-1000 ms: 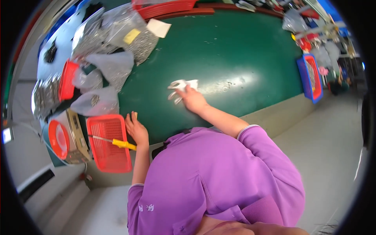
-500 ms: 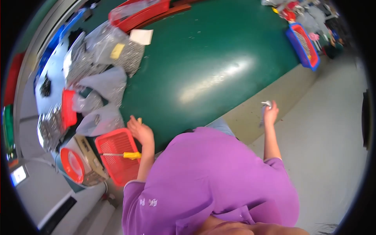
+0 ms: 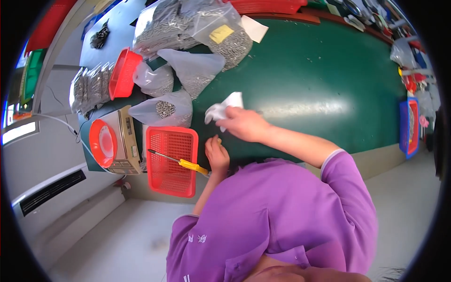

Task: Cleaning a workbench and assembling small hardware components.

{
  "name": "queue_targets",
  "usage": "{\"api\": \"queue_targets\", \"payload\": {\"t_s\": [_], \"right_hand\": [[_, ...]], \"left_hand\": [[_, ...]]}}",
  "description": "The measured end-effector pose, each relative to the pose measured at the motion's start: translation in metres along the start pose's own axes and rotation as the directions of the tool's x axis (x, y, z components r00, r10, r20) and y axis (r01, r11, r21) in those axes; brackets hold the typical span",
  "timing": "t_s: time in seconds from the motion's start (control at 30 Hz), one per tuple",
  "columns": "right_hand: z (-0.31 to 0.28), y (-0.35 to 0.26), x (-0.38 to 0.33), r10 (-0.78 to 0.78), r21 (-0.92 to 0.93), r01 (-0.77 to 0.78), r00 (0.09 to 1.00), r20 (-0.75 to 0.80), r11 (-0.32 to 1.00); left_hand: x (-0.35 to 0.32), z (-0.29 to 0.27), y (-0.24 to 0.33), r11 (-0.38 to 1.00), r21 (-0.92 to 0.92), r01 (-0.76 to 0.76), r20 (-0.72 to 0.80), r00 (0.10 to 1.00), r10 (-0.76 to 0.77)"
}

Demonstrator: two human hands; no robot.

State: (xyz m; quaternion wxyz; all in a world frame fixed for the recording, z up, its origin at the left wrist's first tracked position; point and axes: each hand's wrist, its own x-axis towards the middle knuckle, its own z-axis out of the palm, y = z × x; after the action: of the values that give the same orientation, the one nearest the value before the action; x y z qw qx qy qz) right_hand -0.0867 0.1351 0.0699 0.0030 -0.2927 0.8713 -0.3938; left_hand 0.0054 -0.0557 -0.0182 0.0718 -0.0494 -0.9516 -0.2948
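Observation:
A crumpled white cloth (image 3: 231, 102) is pinched in my right hand (image 3: 245, 124), which reaches left across my front, just above the green table (image 3: 305, 61). My left hand (image 3: 217, 157) rests at the table's near edge, fingers curled. A small yellowish bit shows at its fingertips, too small to name. Beside it stands a red perforated basket (image 3: 171, 185). Across the basket lies a screwdriver (image 3: 190, 165) with a yellow handle, the handle's end near my left wrist. Past the basket sits an open clear bag (image 3: 181, 110) with small metal parts inside.
Several plastic bags of metal parts (image 3: 230, 49) crowd the table's far left. A scale (image 3: 127, 136) with a round red dish (image 3: 103, 142) stands left of the basket. Another red bin (image 3: 124, 73) is behind it. At the far right is a blue-and-red tray (image 3: 410, 127).
My right hand has swung from the right, beyond the table's edge, to the left over the table with the white cloth. My view has turned left. The left hand stays near the basket.

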Motion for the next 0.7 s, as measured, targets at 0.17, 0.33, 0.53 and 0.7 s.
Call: {"api": "queue_targets", "payload": {"t_s": [0.17, 0.33, 0.53, 0.7], "right_hand": [[0.106, 0.038, 0.06, -0.261, -0.011, 0.278, 0.912, 0.316, 0.96], [0.132, 0.049, 0.078, -0.259, -0.089, 0.279, 0.947, 0.188, 0.956], [0.048, 0.024, 0.081, 0.157, -0.057, -0.155, 0.986, 0.05, 0.986], [0.1, 0.056, 0.11, 0.053, -0.093, -0.059, 0.997, -0.062, 0.994]], "left_hand": [[-0.016, 0.01, -0.008, 0.967, 0.253, -0.034, 0.034, 0.999, 0.026], [-0.016, 0.01, -0.008, 0.964, 0.262, -0.036, 0.047, 0.999, 0.024], [-0.016, 0.003, -0.01, 0.968, 0.251, -0.01, 0.061, 0.998, -0.006], [-0.01, 0.007, -0.005, 0.972, 0.23, -0.051, 0.051, 0.998, 0.041]]}}
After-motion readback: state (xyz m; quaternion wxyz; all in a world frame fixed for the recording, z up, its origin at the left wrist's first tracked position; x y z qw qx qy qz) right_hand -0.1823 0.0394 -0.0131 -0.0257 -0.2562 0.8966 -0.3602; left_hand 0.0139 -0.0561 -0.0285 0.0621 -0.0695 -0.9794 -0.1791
